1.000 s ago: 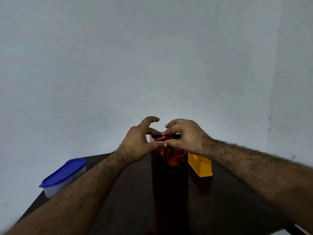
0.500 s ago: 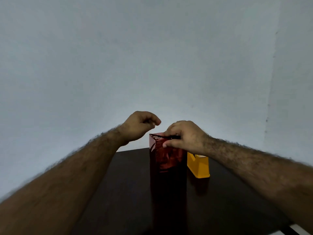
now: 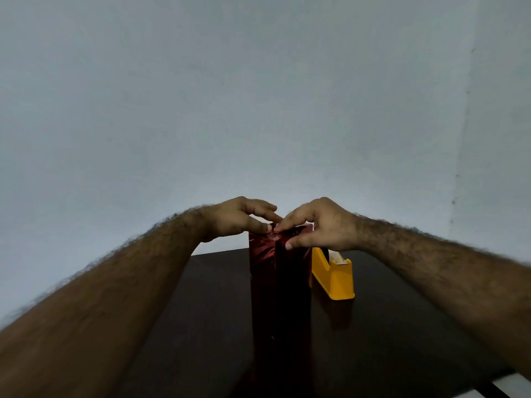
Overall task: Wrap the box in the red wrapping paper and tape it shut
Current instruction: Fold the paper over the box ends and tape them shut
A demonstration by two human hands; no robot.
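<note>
Head view looks forward and down across a dark, glossy tabletop (image 3: 388,340) set against a plain pale grey wall (image 3: 258,96), with a wall corner showing as a faint vertical line on the right. Two bare forearms reach in from the lower corners and meet over the middle of the table.

Standing upright at the centre of the table is the tall box wrapped in shiny red wrapping paper (image 3: 280,282). Its sides are already covered; the foil looks creased near the top and falls into deep shadow lower down. Just beside it on the right, touching or very nearly so, sits a yellow plastic tape dispenser (image 3: 334,278), its cutter end pointing toward the camera.

Both hands work at the top end of the box. The right hand (image 3: 321,225) lies over the top right part, its fingers spread across the folded paper and its thumb pressing the near face just under the top edge, so the paper is held between thumb and fingers. The left hand (image 3: 241,216) comes in from the left, its thumb and fingertips gathered at the top left corner, pinching or pressing the paper there. The two sets of fingertips almost touch above the box.
</note>
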